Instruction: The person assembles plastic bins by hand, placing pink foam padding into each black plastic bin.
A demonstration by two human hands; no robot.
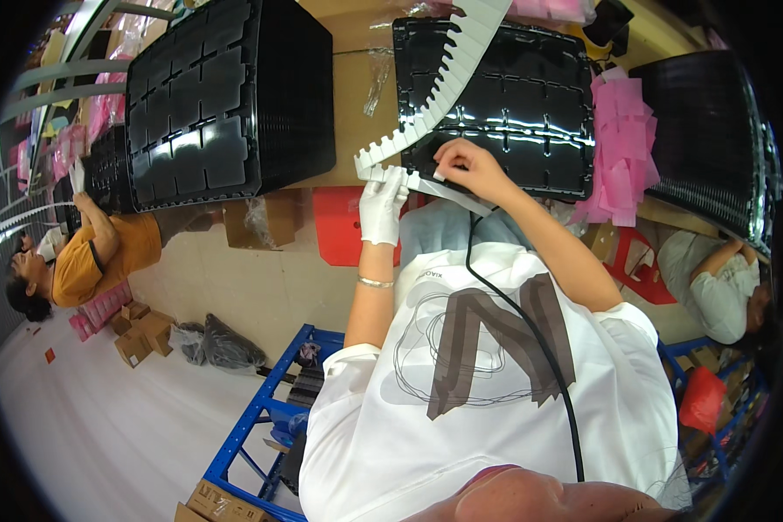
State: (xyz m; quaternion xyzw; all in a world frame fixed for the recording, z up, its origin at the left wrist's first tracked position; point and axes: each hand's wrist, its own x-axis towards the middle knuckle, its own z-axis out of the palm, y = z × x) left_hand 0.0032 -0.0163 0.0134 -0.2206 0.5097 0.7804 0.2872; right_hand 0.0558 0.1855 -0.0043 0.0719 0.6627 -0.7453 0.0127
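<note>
Head view. The counter [344, 96] carries a tall stack of black trays [226, 96] on the left, a single shiny black tray [531, 104] in the middle and another dark stack [713, 130] at the right. A heap of pink sheets [622, 157] lies between the middle tray and the right stack, touching the tray's edge. Clear plastic wrap [378, 74] lies on the bare wood between the left stack and the middle tray. Other people sit at far left [87, 252] and far right [713, 287].

A long white notched strip [448, 74], toothed like a comb, runs slanting across the middle tray and bends sharply at its near end. The left hand [381, 204], in a white glove, is closed on the strip at that bend. The right hand [465, 165], bare, pinches the strip's short lower leg at the tray's near edge. A black cable [531, 339] runs across the white shirt [487, 391] below.
</note>
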